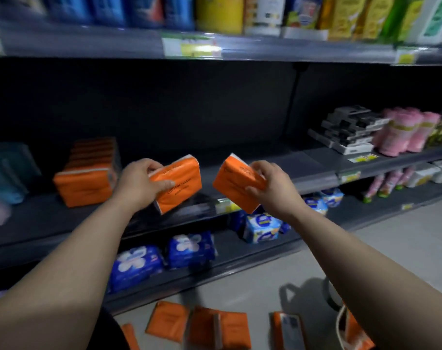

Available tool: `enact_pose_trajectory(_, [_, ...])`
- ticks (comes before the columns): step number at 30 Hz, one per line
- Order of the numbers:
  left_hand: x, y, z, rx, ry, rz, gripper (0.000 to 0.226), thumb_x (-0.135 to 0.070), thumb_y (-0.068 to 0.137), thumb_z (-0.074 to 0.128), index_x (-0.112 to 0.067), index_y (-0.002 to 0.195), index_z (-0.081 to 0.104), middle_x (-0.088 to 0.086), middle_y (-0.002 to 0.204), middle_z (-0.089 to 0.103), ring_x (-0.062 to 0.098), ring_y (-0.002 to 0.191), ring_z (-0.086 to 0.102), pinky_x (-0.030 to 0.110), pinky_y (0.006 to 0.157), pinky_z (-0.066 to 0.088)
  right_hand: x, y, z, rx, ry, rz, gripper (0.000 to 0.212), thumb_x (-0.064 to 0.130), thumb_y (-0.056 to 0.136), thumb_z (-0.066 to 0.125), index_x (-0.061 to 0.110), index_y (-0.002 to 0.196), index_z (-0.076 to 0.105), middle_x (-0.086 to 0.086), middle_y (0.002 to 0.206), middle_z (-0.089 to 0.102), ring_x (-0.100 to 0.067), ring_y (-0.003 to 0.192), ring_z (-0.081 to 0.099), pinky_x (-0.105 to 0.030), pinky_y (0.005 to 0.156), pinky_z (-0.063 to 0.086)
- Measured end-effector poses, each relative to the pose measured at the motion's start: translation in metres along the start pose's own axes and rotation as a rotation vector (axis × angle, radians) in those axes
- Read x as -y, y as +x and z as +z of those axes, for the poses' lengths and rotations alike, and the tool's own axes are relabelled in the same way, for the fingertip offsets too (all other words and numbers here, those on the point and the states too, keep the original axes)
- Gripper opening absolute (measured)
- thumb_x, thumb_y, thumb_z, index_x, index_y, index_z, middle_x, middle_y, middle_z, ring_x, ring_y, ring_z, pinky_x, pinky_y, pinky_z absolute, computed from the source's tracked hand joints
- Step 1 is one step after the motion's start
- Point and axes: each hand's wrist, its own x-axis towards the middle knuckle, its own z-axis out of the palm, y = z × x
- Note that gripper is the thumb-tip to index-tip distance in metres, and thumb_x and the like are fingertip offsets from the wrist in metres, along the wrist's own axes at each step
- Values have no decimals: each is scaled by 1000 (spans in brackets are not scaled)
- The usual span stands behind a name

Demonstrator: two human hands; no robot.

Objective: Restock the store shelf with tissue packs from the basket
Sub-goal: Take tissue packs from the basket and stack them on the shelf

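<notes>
Holding one orange tissue pack apiece, both hands are raised in front of the middle shelf [298,162], on the head view. We note the left grip [139,184] curled round the left pack [183,184], thumb on the printed face and fingers over the top edge. The pack is tilted and in the air, not yet on the shelf. The right grip [273,189] clasps the right pack [233,184] likewise, tilted toward its twin, the two packs near but apart.

We judge that each pack is held by one end so its free end can lead into the shelf beside the stack [86,178] of like packs already standing there at left. The bare stretch to the right of that stack looks to be the target.

Surroundings:
- Black boxes [351,127] and pink rolls [405,132] occupy the far right of the same shelf, well apart from the hands.
- Blue packs [139,263] lie on the lower shelf beneath.
- Floor packs [215,327], also orange, lie scattered below.
- The basket [341,322] sits at the lower right, mostly cut off, with an orange pack inside.

We see nothing between the held packs and the gap. The shelf above overhangs and may limit how high they can be lifted.
</notes>
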Motion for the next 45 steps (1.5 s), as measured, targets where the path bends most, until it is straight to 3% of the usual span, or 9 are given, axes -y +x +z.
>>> enact_pose_trajectory(9, [108,10,-85,-48,47,-134,32,-22,70,83,-22,97,66,3,103,63,21,97,58,26,79,40,74,40,73,103,93,-73,41,14,81,68,21,119,54,-2,110,52,-17,97,53,-23,80,35])
enact_pose_trajectory(15, [161,29,-97,-38,52,-141,40,-22,73,81,-22,110,67,3,114,58,20,103,57,28,87,45,101,63,107,158,109,-83,40,16,82,68,23,119,53,-2,114,53,-17,99,53,-32,83,45])
enact_pose_trajectory(18, [171,37,-93,-64,95,-110,42,-23,76,79,-24,115,65,2,116,46,19,109,50,27,95,40,107,70,118,175,119,-74,40,16,82,69,23,118,54,-3,114,54,-18,101,55,-36,87,48])
enact_pose_trajectory(23, [181,44,-84,-161,117,-70,40,-22,76,79,-21,113,64,5,120,45,22,112,48,25,92,38,110,78,134,187,141,-52,40,17,82,70,24,118,54,-3,115,56,-18,101,56,-35,86,48])
enact_pose_trajectory(28, [190,44,-82,-238,166,-16,42,-21,76,78,-20,115,62,3,117,44,24,111,48,32,94,43,114,80,141,193,153,-48,38,16,81,72,21,114,55,-2,111,59,-17,97,58,-29,80,46])
enact_pose_trajectory(34, [191,42,-83,-244,162,-4,48,-22,76,78,-17,119,58,4,121,44,24,112,49,36,94,46,124,75,135,314,164,-82,34,15,79,74,22,108,58,4,101,62,-13,91,61,-30,78,52])
enact_pose_trajectory(39, [189,38,-94,-178,115,-30,50,-17,76,78,-14,121,56,9,121,48,22,106,53,27,88,42,137,71,131,381,181,-150,31,10,77,75,26,99,59,7,94,62,-9,86,61,-23,69,48])
enact_pose_trajectory(43, [189,33,-109,-125,120,-55,56,-22,77,77,-17,128,53,10,121,54,25,109,56,36,93,48,155,69,144,394,144,-235,34,11,72,78,26,97,62,2,101,58,-12,91,58,-28,79,50])
enact_pose_trajectory(45, [188,30,-116,-147,164,-72,52,-25,82,71,-14,129,53,11,124,55,25,112,54,34,94,45,165,68,155,396,120,-275,39,11,70,80,29,101,63,0,105,53,-12,93,55,-26,83,47])
